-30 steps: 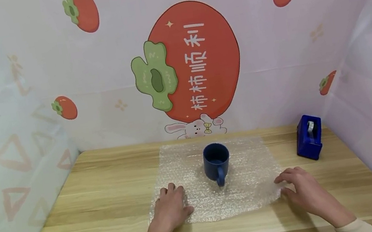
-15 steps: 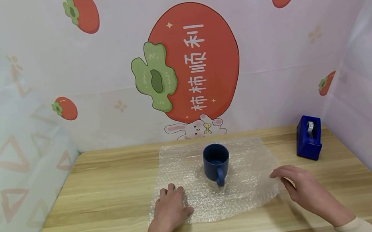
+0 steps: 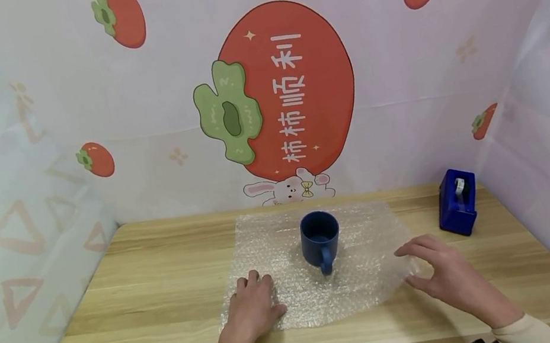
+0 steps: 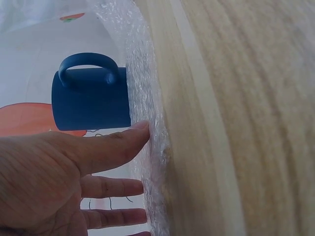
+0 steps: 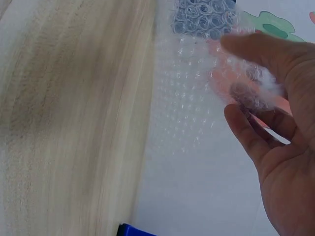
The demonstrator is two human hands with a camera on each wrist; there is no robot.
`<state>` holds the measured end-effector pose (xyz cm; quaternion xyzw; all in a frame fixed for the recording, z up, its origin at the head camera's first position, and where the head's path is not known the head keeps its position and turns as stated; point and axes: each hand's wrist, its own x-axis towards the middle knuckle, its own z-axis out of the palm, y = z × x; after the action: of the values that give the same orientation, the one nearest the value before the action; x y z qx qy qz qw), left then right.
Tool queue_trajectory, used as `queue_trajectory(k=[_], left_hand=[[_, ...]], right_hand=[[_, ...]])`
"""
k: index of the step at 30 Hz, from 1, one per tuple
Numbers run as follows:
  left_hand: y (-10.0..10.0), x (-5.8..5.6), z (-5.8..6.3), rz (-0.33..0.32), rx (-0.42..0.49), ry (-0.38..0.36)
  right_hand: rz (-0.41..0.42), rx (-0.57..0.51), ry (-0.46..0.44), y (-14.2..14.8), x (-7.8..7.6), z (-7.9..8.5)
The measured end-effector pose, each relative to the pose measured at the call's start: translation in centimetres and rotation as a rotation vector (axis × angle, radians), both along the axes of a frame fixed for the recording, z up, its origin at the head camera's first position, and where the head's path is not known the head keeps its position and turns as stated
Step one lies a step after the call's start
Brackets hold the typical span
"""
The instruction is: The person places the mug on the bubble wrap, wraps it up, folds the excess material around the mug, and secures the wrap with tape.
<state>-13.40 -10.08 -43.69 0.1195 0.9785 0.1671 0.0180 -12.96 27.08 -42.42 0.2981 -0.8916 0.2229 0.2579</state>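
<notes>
I read at twelve o'clock: white characters (image 3: 292, 97) "柿柿顺利", bottom to top, on the backdrop (image 3: 388, 69)'s large printed persimmon (image 3: 327, 79).

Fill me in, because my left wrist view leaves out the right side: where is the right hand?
Observer: The right hand is at the right edge of the bubble wrap.
Operator: Anything beyond it on that side?
Observer: Yes, a blue tape dispenser stands on the table, off the wrap.
Operator: And what shows inside the mug?
Observer: From the head view, only its own blue interior; I see nothing in it.
</notes>
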Motion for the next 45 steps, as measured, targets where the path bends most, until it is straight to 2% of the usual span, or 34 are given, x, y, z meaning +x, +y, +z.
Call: queue_trajectory(k=[7, 19, 25, 34, 38, 45], left_hand=[[-0.1, -0.1, 0.0, 0.004, -0.003, -0.001], [0.0, -0.4, 0.2, 0.013, -0.009, -0.021], [0.0, -0.4, 0.1, 0.019, -0.008, -0.027], [0.1, -0.3, -0.1, 0.023, -0.005, -0.022], [0.2, -0.3, -0.1, 0.025, -0.006, -0.015], [0.2, -0.3, -0.1, 0.025, -0.001, -0.018]], right_hand=[[0.090, -0.072, 0.054, -0.2, -0.6, 0.8], [0.061, -0.060, 0.108, -2.0, -2.5, 2.9], [0.087, -0.105, 0.135, -4.0, -3.6, 3.9], [0.053, -0.202, 0.199, -7.5, -5.5, 4.2], [0.042, -0.234, 0.186, -9.0, -6.3, 4.3], [-0.015, -0.218, 0.155, -11.3, -7.4, 4.2]])
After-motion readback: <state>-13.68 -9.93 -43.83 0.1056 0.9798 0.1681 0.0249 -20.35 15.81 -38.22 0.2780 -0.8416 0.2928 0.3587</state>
